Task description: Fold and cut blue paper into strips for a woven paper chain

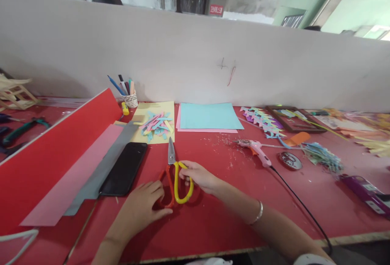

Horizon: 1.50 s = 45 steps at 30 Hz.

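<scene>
A pair of scissors (171, 157) is in front of me, blades together and pointing away, with one red and one yellow handle. My right hand (196, 174) grips the yellow handle from the right, fingers through its loop. On the other side, my left hand (148, 204) has its fingers curled at the red handle, the thumb stretched below it. Beyond the blade tip, cut paper strips (157, 125) in pink, blue and yellow lie piled on a yellow sheet (141, 113). Blue paper (210, 115) lies over pink paper behind the scissors.
Left of my hands lie a black phone (124, 169), grey and pink sheets and a red divider (67, 155). A pen cup (131, 99) stands behind. On the right are a pink glue gun (257, 150) with its cord, a round tin (289, 160) and a purple power strip (364, 192).
</scene>
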### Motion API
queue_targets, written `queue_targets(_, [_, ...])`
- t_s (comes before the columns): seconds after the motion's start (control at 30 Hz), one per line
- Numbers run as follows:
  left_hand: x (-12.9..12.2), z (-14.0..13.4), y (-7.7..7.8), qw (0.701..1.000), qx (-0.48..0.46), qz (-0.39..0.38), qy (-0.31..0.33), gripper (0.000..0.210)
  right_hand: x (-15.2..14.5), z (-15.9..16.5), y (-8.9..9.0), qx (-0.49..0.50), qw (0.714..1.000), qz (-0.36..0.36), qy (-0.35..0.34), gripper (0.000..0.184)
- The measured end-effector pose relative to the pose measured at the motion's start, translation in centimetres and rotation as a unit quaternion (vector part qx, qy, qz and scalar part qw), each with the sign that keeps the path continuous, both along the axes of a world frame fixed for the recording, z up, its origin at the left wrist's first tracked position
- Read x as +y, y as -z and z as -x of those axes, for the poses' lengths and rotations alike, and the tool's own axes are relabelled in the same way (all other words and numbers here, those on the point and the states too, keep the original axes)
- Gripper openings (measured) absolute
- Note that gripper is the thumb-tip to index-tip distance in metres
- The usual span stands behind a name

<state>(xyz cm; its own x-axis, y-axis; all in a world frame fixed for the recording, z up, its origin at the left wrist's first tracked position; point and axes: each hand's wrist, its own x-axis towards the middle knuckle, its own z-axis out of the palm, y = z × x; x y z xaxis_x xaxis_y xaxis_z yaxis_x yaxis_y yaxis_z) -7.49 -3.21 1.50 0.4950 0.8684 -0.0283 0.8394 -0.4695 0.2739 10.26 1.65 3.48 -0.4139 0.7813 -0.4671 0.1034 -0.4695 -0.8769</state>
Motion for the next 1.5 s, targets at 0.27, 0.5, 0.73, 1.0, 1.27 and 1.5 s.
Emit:
queue_targets(0.27, [1.3, 2.1, -0.6, 0.997, 0.075, 0.011, -0.023, 0.019, 1.8, 0.6, 1.0, -0.083, 0.988, -0.099, -0.088, 0.022])
queue_targets(0.5, [1.7, 3.0, -0.7, 0.996, 0.076, 0.023, -0.050, 0.012, 5.1, 0.8, 0.1, -0.220, 0.926, -0.172, -0.254, 0.022])
queue_targets(0.73, [1.7, 3.5, 0.3, 0.996, 0.036, -0.052, -0.066, 0.010, 12.1, -0.9, -2.6, -0.480, 0.798, -0.332, -0.150, 0.028])
queue_targets(1.0, [2.0, 3.8, 0.9, 0.992, -0.026, -0.108, -0.056, 0.018, 16.1, -1.8, -0.4, -0.602, 0.731, -0.320, -0.033, 0.052])
queue_targets(1.27, [2.1, 3.4, 1.1, 0.993, -0.058, -0.086, -0.051, 0.016, 16.1, -1.1, -0.5, -0.633, 0.705, -0.314, -0.064, 0.039])
queue_targets(1.5, [2.1, 3.5, 1.1, 0.994, -0.068, -0.073, -0.054, 0.019, 16.3, -0.7, -0.5, -0.635, 0.699, -0.314, -0.100, 0.031])
